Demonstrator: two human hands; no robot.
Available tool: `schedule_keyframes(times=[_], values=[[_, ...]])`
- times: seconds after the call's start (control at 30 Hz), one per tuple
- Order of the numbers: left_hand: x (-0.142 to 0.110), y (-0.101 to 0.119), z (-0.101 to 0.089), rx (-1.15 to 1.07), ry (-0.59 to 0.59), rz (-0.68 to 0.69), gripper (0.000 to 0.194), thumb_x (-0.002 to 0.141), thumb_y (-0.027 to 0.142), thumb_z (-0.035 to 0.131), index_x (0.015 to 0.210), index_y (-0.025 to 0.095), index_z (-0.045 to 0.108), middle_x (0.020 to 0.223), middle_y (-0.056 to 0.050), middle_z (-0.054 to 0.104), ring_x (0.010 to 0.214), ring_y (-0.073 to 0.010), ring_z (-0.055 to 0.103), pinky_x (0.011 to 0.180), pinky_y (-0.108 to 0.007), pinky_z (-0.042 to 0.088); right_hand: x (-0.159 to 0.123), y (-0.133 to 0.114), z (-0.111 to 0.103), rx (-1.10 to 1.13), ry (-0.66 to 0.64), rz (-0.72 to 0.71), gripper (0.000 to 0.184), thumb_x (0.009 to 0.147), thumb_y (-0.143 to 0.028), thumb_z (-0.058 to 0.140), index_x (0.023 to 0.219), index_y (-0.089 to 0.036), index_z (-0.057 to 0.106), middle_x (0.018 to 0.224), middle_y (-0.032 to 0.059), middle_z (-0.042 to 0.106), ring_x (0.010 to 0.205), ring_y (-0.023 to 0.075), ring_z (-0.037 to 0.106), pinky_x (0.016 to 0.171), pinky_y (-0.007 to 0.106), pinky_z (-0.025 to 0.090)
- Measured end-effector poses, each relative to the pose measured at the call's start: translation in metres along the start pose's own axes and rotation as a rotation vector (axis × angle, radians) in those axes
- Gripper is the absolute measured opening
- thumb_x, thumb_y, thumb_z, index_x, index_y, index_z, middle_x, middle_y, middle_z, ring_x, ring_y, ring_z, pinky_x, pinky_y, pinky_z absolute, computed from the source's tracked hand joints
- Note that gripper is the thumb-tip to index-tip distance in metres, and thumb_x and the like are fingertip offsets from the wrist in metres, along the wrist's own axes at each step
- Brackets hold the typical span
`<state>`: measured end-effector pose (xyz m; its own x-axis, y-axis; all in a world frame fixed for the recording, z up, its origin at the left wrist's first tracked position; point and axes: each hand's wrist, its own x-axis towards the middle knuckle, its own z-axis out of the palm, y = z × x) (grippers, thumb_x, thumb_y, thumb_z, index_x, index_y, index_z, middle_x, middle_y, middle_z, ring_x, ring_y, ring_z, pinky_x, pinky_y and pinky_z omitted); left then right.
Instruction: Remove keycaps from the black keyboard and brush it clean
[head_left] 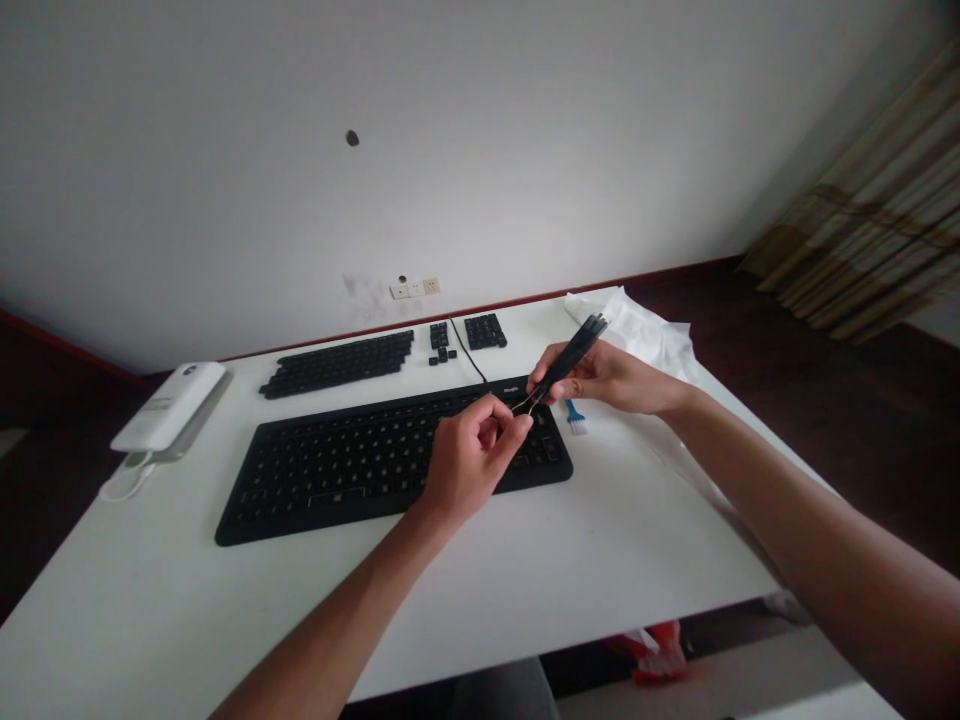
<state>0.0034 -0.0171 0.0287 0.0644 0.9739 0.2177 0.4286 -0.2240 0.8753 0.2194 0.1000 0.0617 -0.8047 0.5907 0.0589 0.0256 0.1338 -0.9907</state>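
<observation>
My right hand (pixel 611 378) grips a slim black tool (pixel 571 355) by its handle, held over the right end of a black keyboard (pixel 337 470) with its keycaps off. My left hand (pixel 471 455) pinches the thin wire tip at the tool's lower end, just above the keyboard's right side. The removed black keycaps (pixel 341 362) lie in rows behind the keyboard, with two smaller groups (pixel 484 331) to their right. The keyboard's cable (pixel 469 357) runs back between them.
A small blue brush (pixel 575 417) lies on the white table (pixel 600 540) right of the keyboard. White cloth (pixel 637 325) sits at the back right. A white device (pixel 169 410) with a cord rests at the left edge. Wall sockets (pixel 415 287) are behind; curtains (pixel 877 240) hang right.
</observation>
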Motion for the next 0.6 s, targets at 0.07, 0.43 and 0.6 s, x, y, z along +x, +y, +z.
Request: schedule_keyframes(times=[0.07,0.43,0.6], values=[[0.001,0.003,-0.002,-0.089,-0.017,0.012,0.037,0.093,0.051,0.064,0.078,0.018,0.054,0.054,0.008,0.031,0.051,-0.0075,0.027,0.051,-0.023,0.022,0.000,0.002,-0.001,-0.001,-0.003,0.004,0.035,0.085,-0.040,0.082,0.101,-0.013,0.069,0.097,0.0079,0.071,0.086,0.0166,0.067,0.077,0.028,0.055],[0.003,-0.003,0.000,-0.211,0.027,0.086,0.029,0.095,0.045,0.064,0.092,0.017,0.061,0.056,0.007,0.043,0.049,-0.0068,0.031,0.049,-0.023,0.021,-0.001,0.009,0.015,0.164,-0.211,0.093,0.040,0.087,-0.035,0.081,0.117,-0.011,0.068,0.093,0.0076,0.075,0.085,0.0165,0.071,0.075,0.027,0.058],[0.004,-0.005,0.000,-0.255,0.052,0.061,0.028,0.092,0.045,0.069,0.087,0.018,0.060,0.053,0.008,0.038,0.048,-0.0070,0.028,0.048,-0.024,0.018,-0.003,0.009,0.023,0.212,-0.268,0.107,0.036,0.088,-0.035,0.080,0.111,-0.011,0.068,0.089,0.0069,0.075,0.081,0.0169,0.072,0.073,0.027,0.058]])
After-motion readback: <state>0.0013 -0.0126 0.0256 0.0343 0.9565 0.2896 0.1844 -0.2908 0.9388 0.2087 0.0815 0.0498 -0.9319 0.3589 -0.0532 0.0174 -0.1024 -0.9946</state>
